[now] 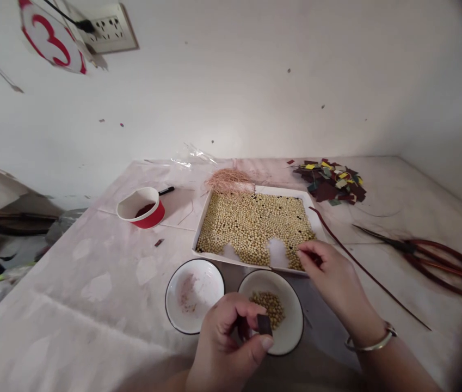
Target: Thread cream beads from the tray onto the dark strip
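Between the thumb and forefinger of my left hand (231, 343) is a small dark brown rectangular piece (264, 325). This hand is over the near edge of a white bowl (296, 321) with a dark rim, which holds greenish-brown beads (272, 306). My right hand (334, 277), a bangle on its wrist, pinches its fingers together at the near right corner of a shallow white tray (198, 228). Whatever those fingertips hold is too small to make out. Pale yellow beads (255, 223) with a few dark ones cover most of the tray floor.
Left of the bead bowl stands another white bowl (210, 286) with reddish residue. A red-and-white paper cup (153, 216), a marker (166, 190) and pinkish threads (231, 179) lie farther back. Rightward are coloured scraps (331, 182), a dark red cord (361, 265) and large scissors (412, 247).
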A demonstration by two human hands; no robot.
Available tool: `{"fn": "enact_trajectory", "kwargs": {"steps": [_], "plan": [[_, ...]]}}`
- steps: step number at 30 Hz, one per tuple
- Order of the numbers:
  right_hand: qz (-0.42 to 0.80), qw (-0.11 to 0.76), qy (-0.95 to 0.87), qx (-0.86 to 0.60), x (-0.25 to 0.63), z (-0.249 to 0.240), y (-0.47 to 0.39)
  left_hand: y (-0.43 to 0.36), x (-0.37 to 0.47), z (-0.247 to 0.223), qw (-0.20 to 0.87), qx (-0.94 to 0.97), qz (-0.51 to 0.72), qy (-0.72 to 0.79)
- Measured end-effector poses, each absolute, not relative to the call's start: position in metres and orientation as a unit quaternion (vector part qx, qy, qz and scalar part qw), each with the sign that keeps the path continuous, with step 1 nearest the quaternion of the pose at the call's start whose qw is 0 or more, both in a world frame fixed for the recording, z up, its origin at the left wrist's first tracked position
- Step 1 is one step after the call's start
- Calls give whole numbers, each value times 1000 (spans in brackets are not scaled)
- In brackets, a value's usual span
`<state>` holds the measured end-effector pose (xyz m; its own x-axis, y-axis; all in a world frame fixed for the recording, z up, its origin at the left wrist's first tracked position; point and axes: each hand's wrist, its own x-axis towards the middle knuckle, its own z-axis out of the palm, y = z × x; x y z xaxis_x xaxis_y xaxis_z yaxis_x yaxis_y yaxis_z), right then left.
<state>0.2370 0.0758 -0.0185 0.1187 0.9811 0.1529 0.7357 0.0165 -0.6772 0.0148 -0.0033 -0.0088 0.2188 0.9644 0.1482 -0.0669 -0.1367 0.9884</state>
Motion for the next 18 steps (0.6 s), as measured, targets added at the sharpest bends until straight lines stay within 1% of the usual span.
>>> {"fn": "enact_trajectory", "kwargs": {"steps": [12,18], "plan": [[236,218,-706,-632,241,-28,93,-1,14,-9,531,595,453,398],[241,180,-719,-626,239,-33,105,-2,18,-26,509,586,506,375]]}}
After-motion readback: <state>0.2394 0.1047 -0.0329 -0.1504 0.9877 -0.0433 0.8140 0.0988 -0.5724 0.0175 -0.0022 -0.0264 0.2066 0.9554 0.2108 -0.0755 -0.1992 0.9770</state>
